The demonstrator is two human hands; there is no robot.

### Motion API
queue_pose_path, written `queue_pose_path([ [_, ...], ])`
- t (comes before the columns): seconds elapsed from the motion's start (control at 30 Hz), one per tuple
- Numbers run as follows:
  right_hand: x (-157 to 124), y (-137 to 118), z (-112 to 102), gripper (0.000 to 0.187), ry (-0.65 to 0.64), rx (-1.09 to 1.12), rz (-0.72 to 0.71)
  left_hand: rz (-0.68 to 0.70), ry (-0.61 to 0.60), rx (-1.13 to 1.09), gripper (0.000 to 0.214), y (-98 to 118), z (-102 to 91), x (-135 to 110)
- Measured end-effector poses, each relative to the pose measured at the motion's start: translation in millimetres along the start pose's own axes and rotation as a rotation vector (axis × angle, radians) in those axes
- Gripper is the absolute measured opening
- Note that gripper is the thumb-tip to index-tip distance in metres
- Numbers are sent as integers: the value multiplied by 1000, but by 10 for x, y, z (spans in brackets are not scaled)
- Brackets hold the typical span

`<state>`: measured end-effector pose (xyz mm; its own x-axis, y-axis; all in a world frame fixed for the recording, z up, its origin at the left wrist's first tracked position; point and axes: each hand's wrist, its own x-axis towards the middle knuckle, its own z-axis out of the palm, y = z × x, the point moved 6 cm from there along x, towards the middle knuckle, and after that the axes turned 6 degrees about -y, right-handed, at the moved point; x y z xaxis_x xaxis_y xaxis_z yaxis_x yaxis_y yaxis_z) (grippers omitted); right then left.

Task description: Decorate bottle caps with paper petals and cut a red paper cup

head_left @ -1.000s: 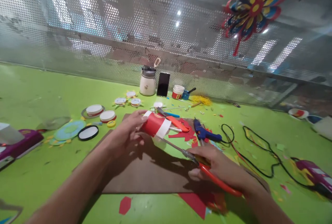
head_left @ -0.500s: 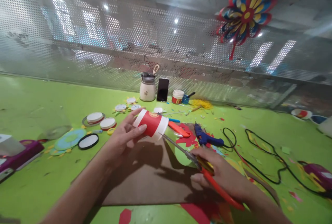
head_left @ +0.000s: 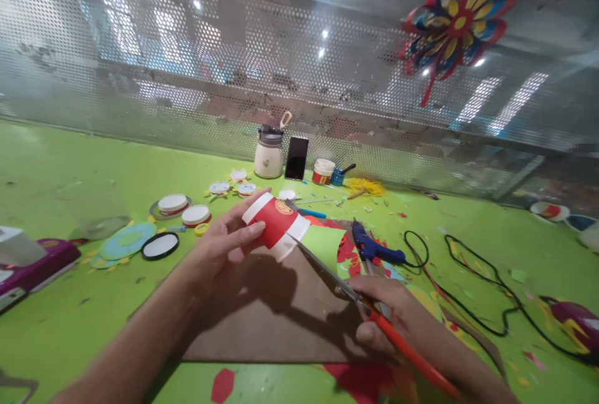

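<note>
now that the scissors (head_left: 330, 274) reach a bit farther in, w/ their tip over the white band of the red cup (head_left: 281, 224), work's prob. centred on that band; can't tell if they touch it. left hand (head_left: 236, 241) grips the cup, tilted above the brown board (head_left: 262, 335); right hand (head_left: 393, 307) has the scissors by the handles. blue glue gun (head_left: 377, 250) lies nearby, r. side.

Some fingertips of the left hand (head_left: 222, 248) are hidden behind a paper cup (head_left: 276, 223) (its emblem (head_left: 284, 206), beyond the thumb, too small to read); the right hand's fingers (head_left: 378, 286) cover part of the scissors (head_left: 377, 318).
</note>
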<state>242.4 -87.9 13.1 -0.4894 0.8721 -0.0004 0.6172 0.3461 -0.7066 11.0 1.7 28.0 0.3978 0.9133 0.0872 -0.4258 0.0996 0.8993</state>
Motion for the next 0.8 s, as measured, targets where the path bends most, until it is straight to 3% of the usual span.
queue_pose_path([
  [0.53,13,9,26,41,-1,19,29,26,13,3,72,37,5,-6],
  [0.8,2,-38,40,65,11,-6,-50,25,8,14,68,41,-5,-26],
])
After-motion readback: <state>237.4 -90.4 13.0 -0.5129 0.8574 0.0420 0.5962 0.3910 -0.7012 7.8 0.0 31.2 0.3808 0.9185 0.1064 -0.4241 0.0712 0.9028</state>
